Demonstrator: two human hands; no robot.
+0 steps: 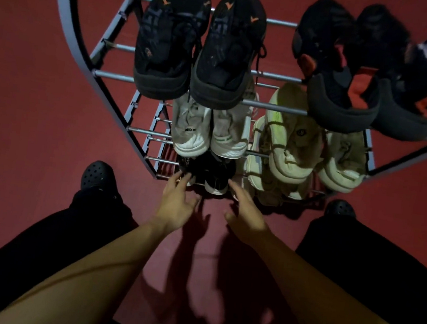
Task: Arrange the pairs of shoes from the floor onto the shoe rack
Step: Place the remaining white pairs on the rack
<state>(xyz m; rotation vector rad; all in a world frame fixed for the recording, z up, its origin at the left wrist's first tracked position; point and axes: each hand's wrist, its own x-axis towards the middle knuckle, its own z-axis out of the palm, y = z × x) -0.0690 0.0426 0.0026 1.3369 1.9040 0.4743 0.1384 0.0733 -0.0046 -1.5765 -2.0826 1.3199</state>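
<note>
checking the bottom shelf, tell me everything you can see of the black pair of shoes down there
The black pair of shoes sits on the lowest shelf of the shoe rack, on its left side, heels toward the person. They look like dark fabric with white soles at the heel; one shows white lettering. The white pair on the shelf above hides most of them. The left hand has its fingers at the left shoe's heel, and the right hand reaches beside the right shoe; contact is unclear.

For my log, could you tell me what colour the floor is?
The floor is dark red, best seen in the head view.
</note>
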